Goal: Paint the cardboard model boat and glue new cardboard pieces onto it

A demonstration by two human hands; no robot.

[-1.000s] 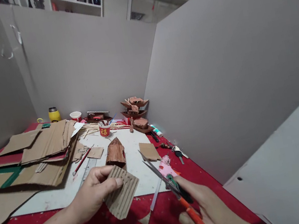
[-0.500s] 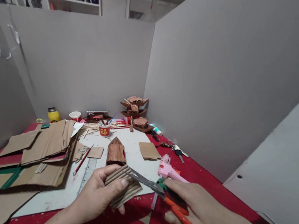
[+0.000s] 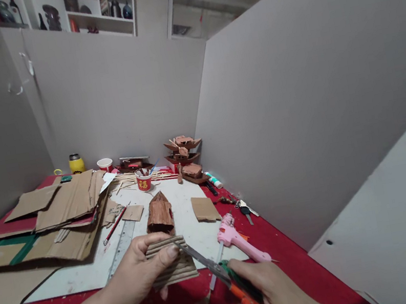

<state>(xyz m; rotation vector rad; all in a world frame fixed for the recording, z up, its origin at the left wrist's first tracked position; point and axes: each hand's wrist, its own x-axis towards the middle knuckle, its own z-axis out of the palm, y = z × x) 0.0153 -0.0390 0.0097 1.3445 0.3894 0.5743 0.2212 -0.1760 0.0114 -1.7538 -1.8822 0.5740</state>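
Between thumb and fingers, my left hand (image 3: 139, 269) grips a small piece of corrugated cardboard (image 3: 178, 270) with its ridges facing up. My right hand (image 3: 275, 290) is wrapped round the orange and green handles of a pair of scissors (image 3: 210, 267). The blade tips meet the upper edge of the cardboard, close to my left thumb; whether they cut into it is too fine to tell. Just beyond the cardboard stands a brown model boat (image 3: 160, 213). A pink glue gun (image 3: 234, 235) lies to the right, past the scissors.
Stacked cardboard (image 3: 68, 211) fills the left. On the white board (image 3: 73, 282) lie a ruler (image 3: 121, 246), a pencil (image 3: 116, 224) and cardboard squares (image 3: 205, 208). A red paper cup (image 3: 144, 181), sticks and more model boats (image 3: 193, 172) stand behind. Keys (image 3: 247, 209) lie by the right-hand partition.
The scissors are more nearly closed and their tips sit at the cardboard's upper edge. The cardboard is turned slightly. My view has shifted, showing more of the shelf and glue gun.
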